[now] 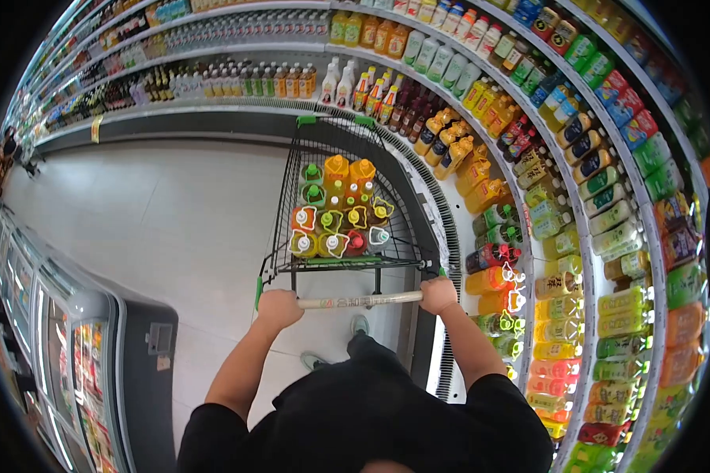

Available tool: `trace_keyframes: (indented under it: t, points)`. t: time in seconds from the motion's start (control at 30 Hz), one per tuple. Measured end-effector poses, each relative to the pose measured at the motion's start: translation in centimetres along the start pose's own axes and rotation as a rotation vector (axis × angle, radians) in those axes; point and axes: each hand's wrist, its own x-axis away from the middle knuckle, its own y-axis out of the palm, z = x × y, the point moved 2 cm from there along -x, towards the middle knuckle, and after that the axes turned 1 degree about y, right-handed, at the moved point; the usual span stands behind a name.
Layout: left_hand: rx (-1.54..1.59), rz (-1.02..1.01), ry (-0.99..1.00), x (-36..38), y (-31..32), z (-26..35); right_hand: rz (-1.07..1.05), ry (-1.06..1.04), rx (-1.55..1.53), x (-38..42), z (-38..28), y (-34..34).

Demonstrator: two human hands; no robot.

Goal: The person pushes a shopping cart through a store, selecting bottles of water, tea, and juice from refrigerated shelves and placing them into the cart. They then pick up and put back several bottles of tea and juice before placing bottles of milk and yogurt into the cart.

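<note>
Both of my hands are wrapped round the pale handlebar (360, 300) of a black wire shopping cart (285, 206) with green corner pieces. My left hand (281, 308) grips the bar's left end, and my right hand (439, 295) grips its right end. Inside the cart stand several large drink bottles, upright and close together. Orange bottles (336, 168) are at the far side, green-capped bottles (313, 194) at the left, and bottles with white carrying loops (303, 243) nearest me.
Curved shelves of bottled drinks (556, 288) line the right side and continue across the far side. A dark shelf base (189, 124) runs below them. At the lower left stands a grey refrigerated case (151, 378). Pale floor tiles (158, 213) lie left of the cart.
</note>
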Motion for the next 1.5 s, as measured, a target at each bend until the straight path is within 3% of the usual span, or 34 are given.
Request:
trace_keyframes:
  t: [0.27, 0.7, 0.77, 1.03, 1.13, 1.5]
  points:
    - [0.102, 0.084, -0.062, -1.8, 1.1, 2.7, 0.108, -0.161, 0.002, -5.5, 5.2, -0.8]
    - [0.122, 0.250, -0.264, -10.1, 0.4, 6.8, 0.203, -0.404, 0.003, -22.1, 13.4, -0.5]
    - [0.122, 0.256, -0.291, -11.6, -0.6, 6.1, 0.141, -0.342, -0.028, -24.4, 13.0, -0.8]
    - [0.079, 0.246, -0.392, -17.5, -4.1, 1.6, 0.321, -0.017, -0.041, -33.5, 7.7, -0.9]
    - [0.069, 0.271, -0.390, -19.2, -5.3, -0.5, 0.384, -0.010, -0.134, -36.2, 5.8, -2.0]
    - [0.178, 0.267, -0.428, -26.9, -8.3, -9.8, 0.262, -0.141, -0.177, -49.3, 2.8, -2.9]
